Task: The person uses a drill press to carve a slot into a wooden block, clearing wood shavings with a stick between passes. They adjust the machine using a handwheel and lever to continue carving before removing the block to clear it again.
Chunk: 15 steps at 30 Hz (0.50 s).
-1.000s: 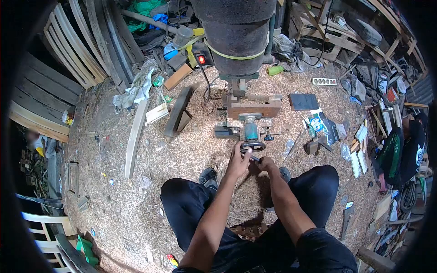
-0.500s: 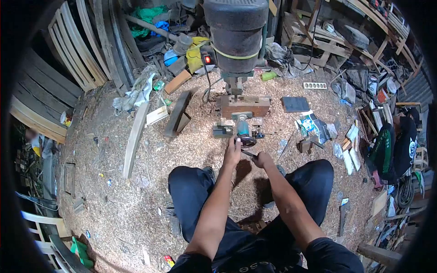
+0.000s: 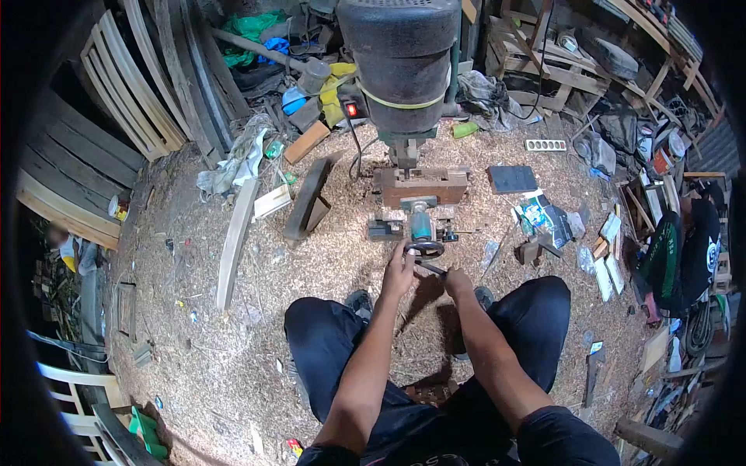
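Observation:
A large dark machine (image 3: 400, 66) with a chisel-like tool stands in front of me, above a reddish-brown wooden block (image 3: 423, 186) held at its base. My left hand (image 3: 400, 272) is closed on the rim of a black handwheel (image 3: 426, 249) at the near side of the green vise part (image 3: 420, 226). To its right, my right hand (image 3: 457, 281) is wrapped round the end of a dark lever (image 3: 432, 269) that reaches toward the wheel.
Wood shavings cover the ground (image 3: 225, 373). Left of the machine lie a long pale board (image 3: 236, 241) and a dark beam (image 3: 308, 198). A dark flat block (image 3: 512, 179) and a power strip (image 3: 545, 145) lie right. A person (image 3: 66, 247) is at the far left.
The view has shifted slightly. My right hand has moved slightly right and down relative to the wheel, and more of the dark lever shows between my hands.

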{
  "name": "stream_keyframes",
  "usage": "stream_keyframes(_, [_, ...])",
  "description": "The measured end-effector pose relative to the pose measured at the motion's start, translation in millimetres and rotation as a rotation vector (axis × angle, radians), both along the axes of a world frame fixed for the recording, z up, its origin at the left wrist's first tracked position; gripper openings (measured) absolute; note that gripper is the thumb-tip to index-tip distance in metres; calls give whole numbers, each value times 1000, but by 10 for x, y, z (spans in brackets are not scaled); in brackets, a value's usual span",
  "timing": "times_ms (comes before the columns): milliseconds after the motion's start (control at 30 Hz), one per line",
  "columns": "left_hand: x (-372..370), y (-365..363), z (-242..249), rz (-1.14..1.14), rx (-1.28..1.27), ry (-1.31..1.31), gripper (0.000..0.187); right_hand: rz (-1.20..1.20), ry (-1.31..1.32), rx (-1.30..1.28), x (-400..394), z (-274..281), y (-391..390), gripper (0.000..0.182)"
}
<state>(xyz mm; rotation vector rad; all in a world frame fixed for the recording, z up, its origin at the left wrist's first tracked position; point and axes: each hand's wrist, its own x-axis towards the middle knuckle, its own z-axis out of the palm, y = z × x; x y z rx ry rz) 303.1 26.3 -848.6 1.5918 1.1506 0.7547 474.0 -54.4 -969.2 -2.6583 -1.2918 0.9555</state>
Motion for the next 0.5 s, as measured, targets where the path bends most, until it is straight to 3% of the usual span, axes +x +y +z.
stream_keyframes(67, [8,-86,240,12,-140,28,43,-1,40,-27,-8,-21,-70,43])
stream_keyframes(100, [19,-72,159,33,4,55,43,-17,48,-9,-16,3,-40,42])
stream_keyframes(200, [13,-57,-25,27,67,61,42,77,21,-48,30,19,-41,42])
stream_keyframes(500, [27,-30,-4,-31,-56,44,39,146,-36,-108,49,101,-35,39])
